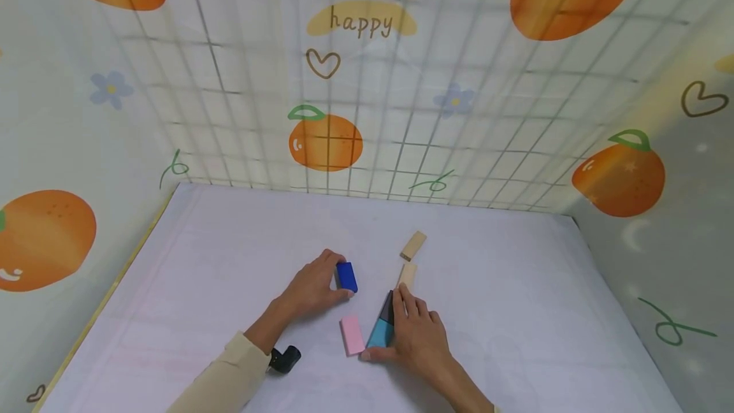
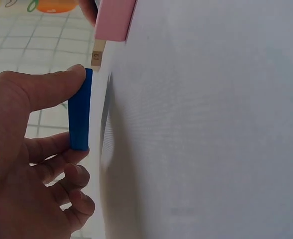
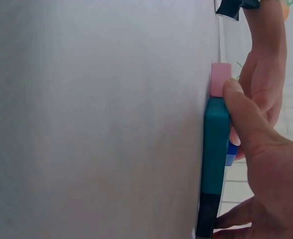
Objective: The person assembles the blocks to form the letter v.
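Note:
My left hand [image 1: 314, 285] pinches a blue block [image 1: 346, 277] between thumb and fingertips. In the left wrist view, the blue block [image 2: 80, 110] stands on edge between them. My right hand [image 1: 421, 336] spans a teal block [image 1: 381, 334] and a black, pointed block [image 1: 387, 308], which meet end to end in a wedge shape. Its thumb lies at the teal block's near end and its fingers along the far right side, partly hiding both pieces. A pink block [image 1: 352, 335] lies left of the teal one, close to the right thumb. Just beyond the right fingertips is a wooden block [image 1: 408, 275].
Another wooden block [image 1: 413, 245] lies farther back on the white tabletop [image 1: 241, 234]. A black device [image 1: 285, 359] sits by the left sleeve. A patterned cloth wall [image 1: 258, 113] rises behind the table's far edge, with more cloth at both sides.

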Tool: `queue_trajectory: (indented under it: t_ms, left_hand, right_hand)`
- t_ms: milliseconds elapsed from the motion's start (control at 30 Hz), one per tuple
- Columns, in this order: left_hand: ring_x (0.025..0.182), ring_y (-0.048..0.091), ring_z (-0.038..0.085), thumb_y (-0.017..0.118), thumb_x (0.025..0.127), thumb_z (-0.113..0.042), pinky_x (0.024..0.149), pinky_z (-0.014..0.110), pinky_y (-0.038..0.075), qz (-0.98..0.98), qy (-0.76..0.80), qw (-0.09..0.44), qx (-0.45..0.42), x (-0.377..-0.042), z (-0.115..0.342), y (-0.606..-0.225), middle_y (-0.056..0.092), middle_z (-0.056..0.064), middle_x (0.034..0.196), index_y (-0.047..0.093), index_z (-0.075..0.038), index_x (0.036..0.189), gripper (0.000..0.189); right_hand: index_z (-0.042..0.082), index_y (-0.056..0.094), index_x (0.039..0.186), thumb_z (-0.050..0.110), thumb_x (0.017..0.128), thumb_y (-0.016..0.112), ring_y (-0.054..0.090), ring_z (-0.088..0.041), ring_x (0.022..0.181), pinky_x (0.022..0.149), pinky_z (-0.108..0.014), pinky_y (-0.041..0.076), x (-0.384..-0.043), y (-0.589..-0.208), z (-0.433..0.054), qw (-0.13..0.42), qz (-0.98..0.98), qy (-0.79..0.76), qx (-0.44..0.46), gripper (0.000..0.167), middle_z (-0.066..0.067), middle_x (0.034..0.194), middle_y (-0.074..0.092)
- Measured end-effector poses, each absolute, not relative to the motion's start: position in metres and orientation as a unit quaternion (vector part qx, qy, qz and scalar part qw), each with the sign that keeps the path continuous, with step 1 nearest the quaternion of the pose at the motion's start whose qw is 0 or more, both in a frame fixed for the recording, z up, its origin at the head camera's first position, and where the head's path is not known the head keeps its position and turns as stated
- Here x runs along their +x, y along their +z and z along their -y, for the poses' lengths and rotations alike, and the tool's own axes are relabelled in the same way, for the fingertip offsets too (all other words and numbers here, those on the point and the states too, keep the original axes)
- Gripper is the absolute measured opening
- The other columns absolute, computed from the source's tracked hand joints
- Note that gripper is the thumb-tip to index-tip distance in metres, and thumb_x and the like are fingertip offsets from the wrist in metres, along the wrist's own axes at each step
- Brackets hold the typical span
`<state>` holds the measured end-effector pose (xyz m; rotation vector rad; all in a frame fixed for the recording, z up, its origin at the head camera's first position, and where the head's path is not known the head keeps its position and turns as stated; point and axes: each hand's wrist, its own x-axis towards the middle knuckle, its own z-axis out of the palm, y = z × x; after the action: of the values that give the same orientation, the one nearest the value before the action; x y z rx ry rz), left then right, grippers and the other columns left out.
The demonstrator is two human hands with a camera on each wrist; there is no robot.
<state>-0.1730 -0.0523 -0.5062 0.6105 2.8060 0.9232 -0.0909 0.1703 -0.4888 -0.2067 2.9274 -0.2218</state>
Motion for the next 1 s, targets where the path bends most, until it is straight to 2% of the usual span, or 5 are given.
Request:
queue_trajectory:
  t_ms: [1000]
  left_hand:
    - [0.11,0.057,0.02,0.076,0.088,-0.045,0.095,0.041,0.05,-0.929,0.282,0.101,0.215,-0.154,0.056,-0.509,0.052,0.003,0.137,0.051,-0.015,0.139,0.064]
  right_hand:
    - [-0.003,0.037,0.153,0.087,0.054,0.073,0.044,-0.041,0.132,0.1,-0.062,0.041,-0.088,-0.489,-0.172,0.08,-0.99,-0.08,-0.081,0.138,-0.021,0.158,0.035]
